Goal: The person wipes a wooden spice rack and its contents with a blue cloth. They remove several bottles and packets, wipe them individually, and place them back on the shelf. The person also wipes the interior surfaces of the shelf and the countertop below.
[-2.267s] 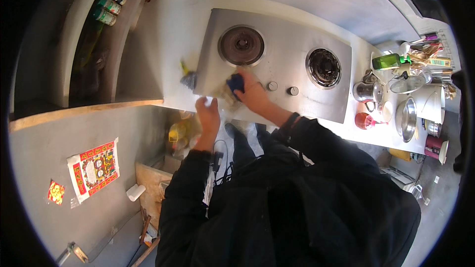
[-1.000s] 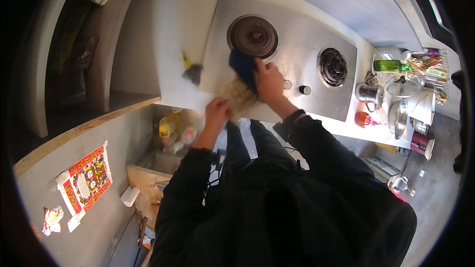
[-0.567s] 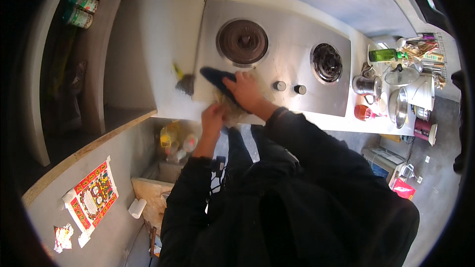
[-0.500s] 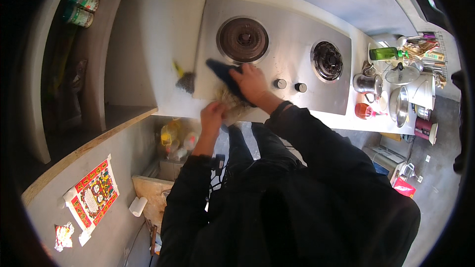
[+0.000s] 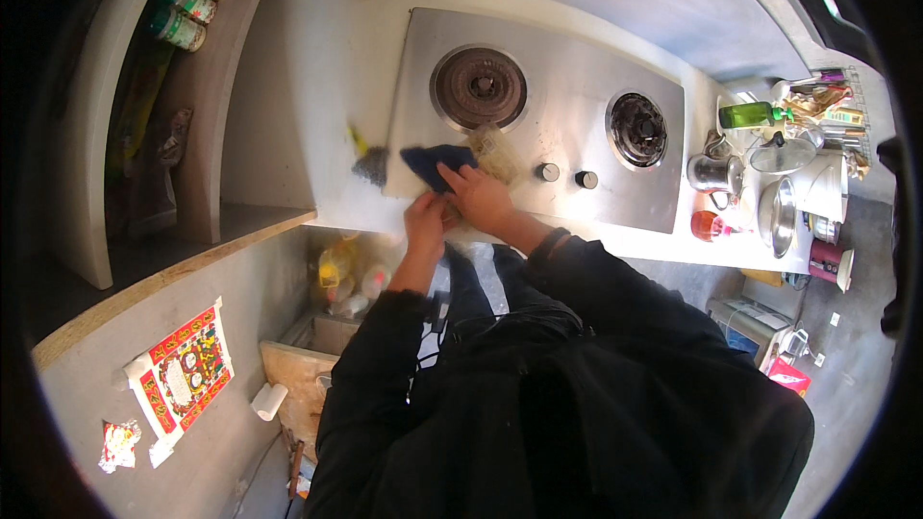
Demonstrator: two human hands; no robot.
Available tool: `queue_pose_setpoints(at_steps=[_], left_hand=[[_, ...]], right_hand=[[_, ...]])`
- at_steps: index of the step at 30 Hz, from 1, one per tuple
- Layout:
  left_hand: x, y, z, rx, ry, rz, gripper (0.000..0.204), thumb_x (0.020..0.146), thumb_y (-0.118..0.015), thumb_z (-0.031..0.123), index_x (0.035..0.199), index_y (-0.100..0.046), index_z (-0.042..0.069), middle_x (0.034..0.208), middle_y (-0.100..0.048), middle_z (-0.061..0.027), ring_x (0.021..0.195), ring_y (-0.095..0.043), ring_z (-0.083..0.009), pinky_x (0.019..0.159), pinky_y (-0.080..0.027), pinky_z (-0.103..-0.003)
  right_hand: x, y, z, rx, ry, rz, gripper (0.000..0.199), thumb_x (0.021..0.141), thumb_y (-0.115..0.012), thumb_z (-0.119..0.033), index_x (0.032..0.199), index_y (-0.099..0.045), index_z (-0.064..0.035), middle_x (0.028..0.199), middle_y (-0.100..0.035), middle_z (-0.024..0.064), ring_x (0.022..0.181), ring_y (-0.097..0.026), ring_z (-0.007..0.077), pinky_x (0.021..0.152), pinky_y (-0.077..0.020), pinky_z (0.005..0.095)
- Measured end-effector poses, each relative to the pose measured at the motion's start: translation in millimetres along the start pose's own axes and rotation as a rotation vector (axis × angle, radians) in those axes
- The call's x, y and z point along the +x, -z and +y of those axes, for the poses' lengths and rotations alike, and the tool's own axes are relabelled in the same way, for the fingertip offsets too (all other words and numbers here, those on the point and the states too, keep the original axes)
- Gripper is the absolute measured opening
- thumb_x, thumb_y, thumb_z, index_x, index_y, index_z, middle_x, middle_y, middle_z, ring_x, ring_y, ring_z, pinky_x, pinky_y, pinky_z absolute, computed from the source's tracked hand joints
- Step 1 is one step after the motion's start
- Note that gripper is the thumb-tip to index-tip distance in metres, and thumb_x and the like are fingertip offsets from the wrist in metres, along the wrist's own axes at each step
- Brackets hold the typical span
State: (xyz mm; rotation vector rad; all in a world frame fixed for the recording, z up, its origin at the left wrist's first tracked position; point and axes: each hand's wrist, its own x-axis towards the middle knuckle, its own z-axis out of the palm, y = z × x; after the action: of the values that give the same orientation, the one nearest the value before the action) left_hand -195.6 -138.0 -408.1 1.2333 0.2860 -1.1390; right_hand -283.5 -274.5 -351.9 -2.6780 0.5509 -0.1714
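A dark blue cloth [image 5: 435,162] is bunched over the front left of a steel two-burner stove [image 5: 567,67]. My right hand [image 5: 481,200] grips it from the right, fingers bent over its near side. Close against that hand, my left hand [image 5: 425,223] has its fingers closed at the cloth's lower edge; the fingertips are partly hidden. A see-through yellowish piece [image 5: 495,154], its kind unclear, lies on the stove beyond my right hand, below the left burner [image 5: 479,86]. Left of the cloth, a scrubbing brush [image 5: 370,165] with grey bristles and a yellow handle rests by the stove's edge.
Two black knobs [image 5: 548,172] stand right of my hands. On the counter's right are a green bottle [image 5: 748,115], a metal pot [image 5: 711,173], a red bottle [image 5: 708,226] and a glass lid [image 5: 774,156]. A wooden-edged shelf [image 5: 260,223] borders the left side.
The yellowish piece has gone from between my hands to the stove beyond my right hand. The cloth has been bunched up nearer my left hand, and my hands have come together.
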Motion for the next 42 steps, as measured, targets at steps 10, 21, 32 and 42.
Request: queue_pose_setpoints(at_steps=[10, 21, 32, 42], left_hand=[[-2.7, -9.0, -7.2, -0.097, 0.013, 0.091, 0.017, 0.104, -0.059, 0.003, 0.119, -0.067, -0.001, 0.099, -0.073, -0.0102, 0.077, -0.070, -0.0199, 0.066, -0.062, -0.034], [-62.0, 24.5, 54.8, 0.169, -0.081, -0.103, 0.032, 0.105, -0.065, 0.014, 0.136, -0.068, 0.004, 0.113, -0.077, -0.0083, 0.085, -0.073, -0.0174, 0.067, -0.061, -0.031], [-181.9, 14.1, 197.3, 0.322, -0.479, -0.166, 0.027, 0.105, -0.066, 0.013, 0.130, -0.070, 0.005, 0.112, -0.078, -0.0043, 0.090, -0.072, -0.0097, 0.072, -0.057, -0.025], [-227.4, -14.4, 271.8, -0.277, -1.025, 0.212, 0.009, 0.109, -0.060, 0.009, 0.116, -0.062, 0.012, 0.102, -0.068, 0.0020, 0.082, -0.059, -0.0072, 0.068, -0.047, -0.025]], right_hand=[[-62.3, 29.0, 29.9, -0.160, 0.167, -0.256, 0.051, 0.093, -0.066, -0.019, 0.144, -0.063, -0.0191, 0.110, -0.064, 0.0096, 0.105, -0.069, 0.0329, 0.083, -0.0581, 0.0440], [-65.4, 140.1, 52.1, 0.149, -0.329, 0.052, 0.036, 0.098, -0.069, -0.020, 0.132, -0.068, -0.0100, 0.107, -0.070, 0.0195, 0.094, -0.070, 0.0421, 0.080, -0.0565, 0.0486], [-50.1, 210.5, 27.8, 0.954, -0.479, 0.142, 0.036, 0.106, -0.064, -0.015, 0.137, -0.065, 0.0016, 0.106, -0.074, 0.0070, 0.096, -0.068, 0.0142, 0.089, -0.0552, 0.0301], [5.5, 216.7, 17.7, 1.054, -0.158, -0.070, 0.037, 0.105, -0.067, -0.021, 0.134, -0.067, 0.0009, 0.116, -0.073, 0.0103, 0.106, -0.068, 0.0156, 0.092, -0.0545, 0.0320]])
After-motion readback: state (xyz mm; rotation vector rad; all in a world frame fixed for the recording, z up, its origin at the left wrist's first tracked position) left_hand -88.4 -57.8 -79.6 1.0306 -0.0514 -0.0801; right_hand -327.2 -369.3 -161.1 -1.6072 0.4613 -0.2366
